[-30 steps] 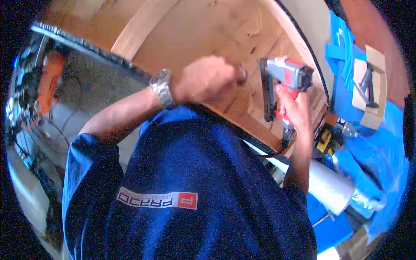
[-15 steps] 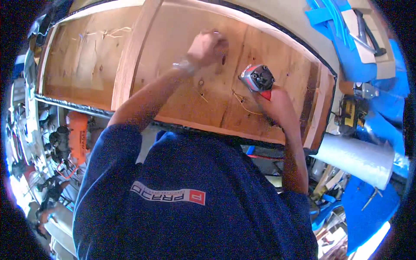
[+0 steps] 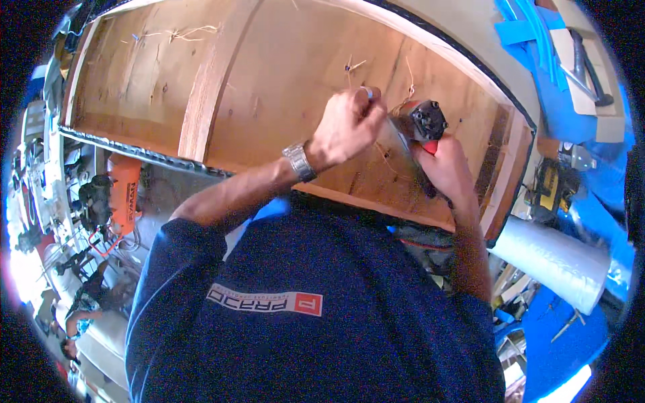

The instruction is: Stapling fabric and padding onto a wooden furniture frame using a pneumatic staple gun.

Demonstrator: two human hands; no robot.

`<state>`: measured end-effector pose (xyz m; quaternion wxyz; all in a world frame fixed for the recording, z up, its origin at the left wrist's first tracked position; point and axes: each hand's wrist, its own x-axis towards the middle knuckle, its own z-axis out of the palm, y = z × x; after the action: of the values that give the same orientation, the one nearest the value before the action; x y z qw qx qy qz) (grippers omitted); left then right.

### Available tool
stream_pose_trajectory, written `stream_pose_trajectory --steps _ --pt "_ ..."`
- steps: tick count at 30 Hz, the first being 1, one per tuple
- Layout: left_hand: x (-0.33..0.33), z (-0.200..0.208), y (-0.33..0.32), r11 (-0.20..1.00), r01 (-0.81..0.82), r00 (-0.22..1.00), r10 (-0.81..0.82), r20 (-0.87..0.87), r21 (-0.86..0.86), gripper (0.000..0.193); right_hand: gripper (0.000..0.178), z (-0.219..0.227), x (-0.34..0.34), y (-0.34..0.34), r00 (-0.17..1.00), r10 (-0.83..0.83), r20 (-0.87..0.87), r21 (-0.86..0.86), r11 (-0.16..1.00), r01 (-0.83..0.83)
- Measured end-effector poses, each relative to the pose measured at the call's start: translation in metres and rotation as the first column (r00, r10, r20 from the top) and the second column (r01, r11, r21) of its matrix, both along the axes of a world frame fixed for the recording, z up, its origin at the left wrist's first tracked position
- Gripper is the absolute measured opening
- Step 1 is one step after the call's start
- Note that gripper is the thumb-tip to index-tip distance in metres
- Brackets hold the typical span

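Observation:
My right hand (image 3: 447, 171) grips a staple gun (image 3: 427, 121) with a dark screwed cap and red trigger, held over the right part of a wooden panel (image 3: 282, 101). My left hand (image 3: 349, 124) is closed beside it, fingers curled in a pinch; what they hold is hidden. A ring and a metal watch show on that hand and wrist. Thin pale cords (image 3: 410, 77) come out of holes in the panel near both hands. Another knotted cord (image 3: 353, 67) lies just above my left hand. The staple gun's nose is hidden.
A wooden crossbar (image 3: 208, 87) divides the framed panel, and more cords (image 3: 181, 33) stick out at its left. To the right are a roll of clear plastic wrap (image 3: 554, 262), a yellow-black tool (image 3: 547, 188) and a hammer (image 3: 588, 70). An orange machine (image 3: 124, 195) stands left.
My left hand has come down and right, close to the staple gun. My right hand and the staple gun have shifted slightly right. The view has moved a little too.

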<state>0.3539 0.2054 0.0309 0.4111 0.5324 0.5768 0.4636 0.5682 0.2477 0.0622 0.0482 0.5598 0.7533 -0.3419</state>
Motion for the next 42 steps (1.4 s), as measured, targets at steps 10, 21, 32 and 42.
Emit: stream_pose_trajectory --steps 10,21,32,42 --pt "0.02 -0.066 -0.025 0.844 0.403 0.854 -0.209 -0.476 0.353 0.015 0.03 0.026 -0.008 0.012 0.988 -0.151 0.044 -0.12 0.981 0.155" --pt "0.005 -0.085 -0.022 0.714 0.608 0.794 -0.536 -0.286 0.348 0.023 0.037 -0.012 -0.023 0.008 0.978 0.185 -0.096 0.158 0.973 -0.169" --pt "-0.031 -0.051 0.002 0.788 0.605 0.793 -0.583 -0.176 0.115 0.018 0.036 0.037 -0.034 0.005 0.99 -0.136 -0.032 -0.044 0.99 0.135" --pt "-0.101 -0.096 0.095 0.726 0.492 0.709 -0.013 -0.705 0.48 0.018 0.034 0.01 -0.055 0.006 0.983 -0.094 -0.157 -0.157 0.985 0.069"
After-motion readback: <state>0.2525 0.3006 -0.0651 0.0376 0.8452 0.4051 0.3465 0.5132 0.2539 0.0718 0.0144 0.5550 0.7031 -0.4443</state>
